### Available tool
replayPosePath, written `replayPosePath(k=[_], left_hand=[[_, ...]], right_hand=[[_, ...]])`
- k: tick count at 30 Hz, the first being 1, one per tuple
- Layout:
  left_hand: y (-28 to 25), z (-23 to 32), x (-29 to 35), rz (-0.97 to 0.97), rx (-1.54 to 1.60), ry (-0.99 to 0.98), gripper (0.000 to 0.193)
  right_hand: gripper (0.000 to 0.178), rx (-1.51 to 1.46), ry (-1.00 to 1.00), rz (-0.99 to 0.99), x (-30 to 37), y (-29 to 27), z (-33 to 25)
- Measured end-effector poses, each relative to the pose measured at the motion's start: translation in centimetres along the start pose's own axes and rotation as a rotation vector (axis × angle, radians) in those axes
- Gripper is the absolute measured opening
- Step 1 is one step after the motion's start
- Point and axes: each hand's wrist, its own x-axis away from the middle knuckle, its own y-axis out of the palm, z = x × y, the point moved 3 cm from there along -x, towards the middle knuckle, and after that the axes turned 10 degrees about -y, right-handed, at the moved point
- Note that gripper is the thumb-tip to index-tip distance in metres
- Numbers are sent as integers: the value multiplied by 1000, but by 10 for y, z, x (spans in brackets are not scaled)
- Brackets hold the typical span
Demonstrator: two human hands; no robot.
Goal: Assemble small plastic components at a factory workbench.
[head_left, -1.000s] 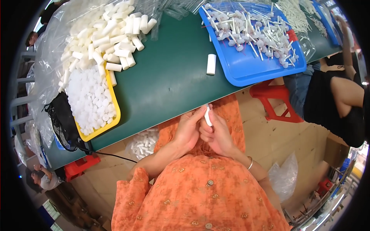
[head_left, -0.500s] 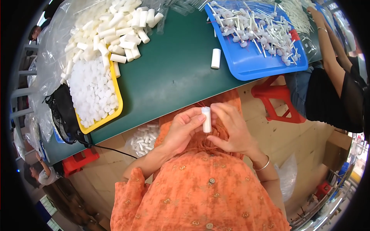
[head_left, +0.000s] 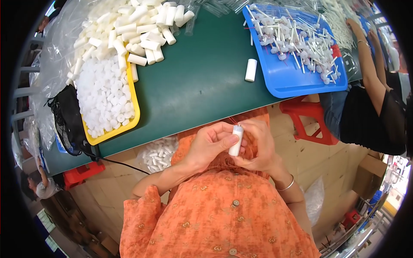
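Just off the table's front edge I hold a small white cylinder (head_left: 236,141) with a clear cap-like top end, tilted slightly. Thin red strands stick up from around that end. My left hand (head_left: 211,145) is closed on it, thumb across its front and fingers behind. My right hand (head_left: 260,148) curves round its other side, fingertips at the top and thumb by the lower end. Part of the cylinder's back is hidden by the fingers. Beyond the hands, a similar loose white cylinder (head_left: 251,70) lies on the green table (head_left: 193,99).
A yellow tray (head_left: 137,112) of small white caps stands left, below a heap of white foam-like cylinders (head_left: 140,30). At right, a blue tray (head_left: 297,89) bears white sticks with round heads. Another person's arm (head_left: 370,60) reaches in beyond it. A red stool (head_left: 307,122) stands below.
The right hand's fingers have closed in round the cylinder, and its thumb has come nearer the lower end. The cylinder tilts more. The whole view has shifted slightly.
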Motion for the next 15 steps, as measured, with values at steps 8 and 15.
replayPosePath(k=[8, 15], left_hand=[[3, -4, 1, -31, -9, 7, 19], [-30, -12, 31, 143, 12, -15, 26]], right_hand=[[71, -21, 78, 48, 9, 6, -5], [75, -109, 61, -294, -18, 18, -10]])
